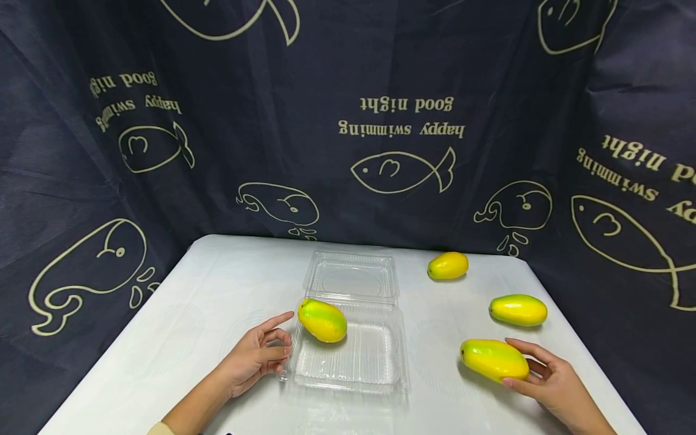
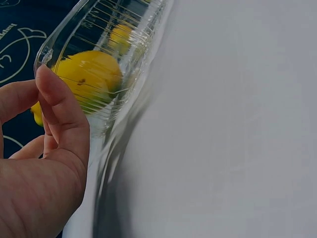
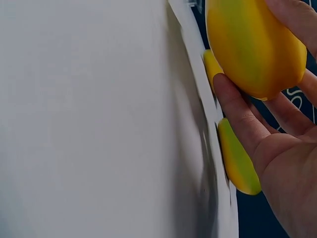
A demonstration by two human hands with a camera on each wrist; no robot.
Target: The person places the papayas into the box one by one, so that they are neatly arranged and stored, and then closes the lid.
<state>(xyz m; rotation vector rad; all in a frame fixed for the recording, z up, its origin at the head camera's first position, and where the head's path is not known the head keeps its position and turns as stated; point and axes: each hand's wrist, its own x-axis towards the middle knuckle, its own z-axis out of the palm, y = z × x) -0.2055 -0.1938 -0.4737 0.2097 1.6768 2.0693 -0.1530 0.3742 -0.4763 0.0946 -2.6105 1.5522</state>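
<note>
My right hand [image 1: 554, 377] grips a yellow-green papaya [image 1: 492, 359] by its right end, thumb on the near side and fingers behind. In the right wrist view the papaya [image 3: 255, 47] sits between thumb and fingers. At the left wall of a clear plastic container [image 1: 375, 350], my left hand [image 1: 252, 359] pinches the rim, its index finger pointing forward. The left wrist view shows a fingertip against the container's corner [image 2: 45, 55]. Inside the container, by its left back side, lies another papaya [image 1: 325, 321]. The container's lid [image 1: 350, 279] lies folded open behind it.
Two more papayas lie on the right of the white table [image 1: 217, 296]: one papaya [image 1: 519, 310] just behind the right hand, the other papaya [image 1: 448, 266] near the back edge. A dark curtain [image 1: 304, 121] with fish drawings surrounds the table's back and sides.
</note>
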